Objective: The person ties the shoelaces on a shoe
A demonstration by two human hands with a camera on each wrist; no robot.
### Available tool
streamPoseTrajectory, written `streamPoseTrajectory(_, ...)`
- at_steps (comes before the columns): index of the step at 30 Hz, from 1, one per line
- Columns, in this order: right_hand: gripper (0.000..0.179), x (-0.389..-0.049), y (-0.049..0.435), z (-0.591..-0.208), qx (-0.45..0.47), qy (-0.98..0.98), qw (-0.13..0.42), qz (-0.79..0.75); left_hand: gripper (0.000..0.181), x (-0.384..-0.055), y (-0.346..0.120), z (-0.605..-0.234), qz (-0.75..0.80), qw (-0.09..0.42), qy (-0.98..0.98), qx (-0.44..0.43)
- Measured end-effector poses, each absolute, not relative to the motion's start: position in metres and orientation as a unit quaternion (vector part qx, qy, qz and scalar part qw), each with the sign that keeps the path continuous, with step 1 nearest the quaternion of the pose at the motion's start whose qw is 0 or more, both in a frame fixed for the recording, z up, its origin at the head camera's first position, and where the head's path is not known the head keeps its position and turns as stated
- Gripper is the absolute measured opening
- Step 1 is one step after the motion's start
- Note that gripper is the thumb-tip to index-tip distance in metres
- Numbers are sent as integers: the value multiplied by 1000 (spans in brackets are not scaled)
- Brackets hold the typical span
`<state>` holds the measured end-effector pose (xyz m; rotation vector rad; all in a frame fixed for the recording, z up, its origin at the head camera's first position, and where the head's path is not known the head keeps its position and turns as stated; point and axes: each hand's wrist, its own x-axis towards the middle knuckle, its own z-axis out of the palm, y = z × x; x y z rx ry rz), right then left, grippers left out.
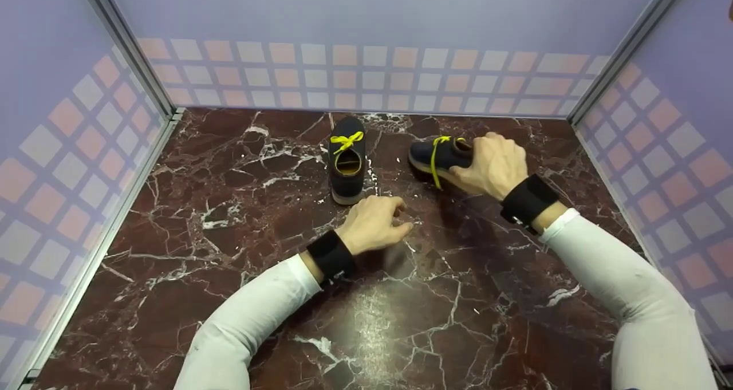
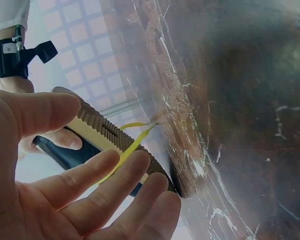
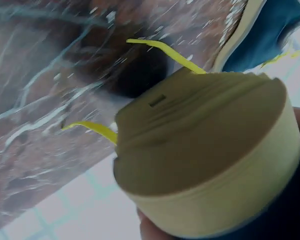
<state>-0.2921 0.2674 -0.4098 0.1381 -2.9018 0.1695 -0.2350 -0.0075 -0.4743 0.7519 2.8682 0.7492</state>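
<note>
My right hand grips a dark sneaker by its heel, toe to the left. Its yellow laces hang loose over the side. In the right wrist view the tan sole faces the camera, with two lace ends dangling past it. The left wrist view shows the ridged sole beyond my left hand, whose fingers are spread and loosely bent with nothing between them. That left hand is just in front of the heel of the other sneaker, which sits toe-away with its yellow laces tied in a bow.
The dark red marbled tabletop lies under both hands. A lilac back wall with pink and white squares stands behind the shoes. Side panels close in on the left and right, with grey metal posts at the corners.
</note>
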Motion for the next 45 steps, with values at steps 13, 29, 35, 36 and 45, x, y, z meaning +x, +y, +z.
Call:
streamPoseTrajectory(13, 57, -250, 215, -419, 132, -984, 116, -9, 42, -245, 4, -476, 275, -20, 926, 256)
streamPoseTrajectory(29, 49, -203, 173, -462, 213, -955, 187, -88, 51, -256, -6, -484, 290, -13, 928, 233)
streamPoseTrajectory(35, 50, -194, 166, -472, 235, -940, 218, -114, 50, -256, -11, -483, 291, 4, 927, 237)
streamPoseTrajectory(36, 51, -194, 166, -471, 244, -941, 211, -102, 49, -256, -12, -483, 294, 3, 926, 237)
streamPoseTrajectory(45, 71, -232, 207, -452, 194, -969, 28, 147, 44, -267, -16, -500, 333, 8, 914, 230)
